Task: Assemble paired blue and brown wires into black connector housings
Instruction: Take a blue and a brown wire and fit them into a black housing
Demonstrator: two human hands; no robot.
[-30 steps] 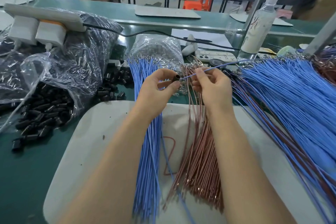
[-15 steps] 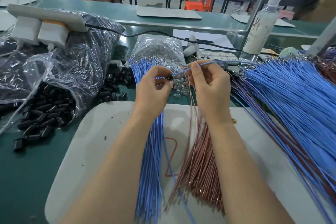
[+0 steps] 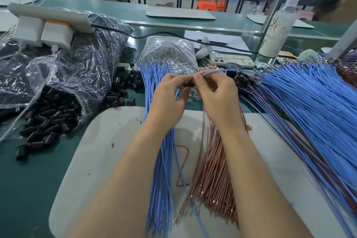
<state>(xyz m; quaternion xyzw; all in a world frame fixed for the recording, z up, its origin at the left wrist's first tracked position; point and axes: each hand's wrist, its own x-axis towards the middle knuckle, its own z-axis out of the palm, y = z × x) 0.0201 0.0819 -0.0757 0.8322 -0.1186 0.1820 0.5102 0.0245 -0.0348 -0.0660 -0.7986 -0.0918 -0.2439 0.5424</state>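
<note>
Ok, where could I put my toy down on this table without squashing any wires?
Best spot: the bare left side of the grey mat, between the loose black caps and the blue wire bundle. The green table in the near left corner is bare too. The right side is crowded with a wire heap.

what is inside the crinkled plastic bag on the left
Black connector housings lie in the plastic bag and spill from its mouth. Further back, glare and folds hide its contents.
</note>
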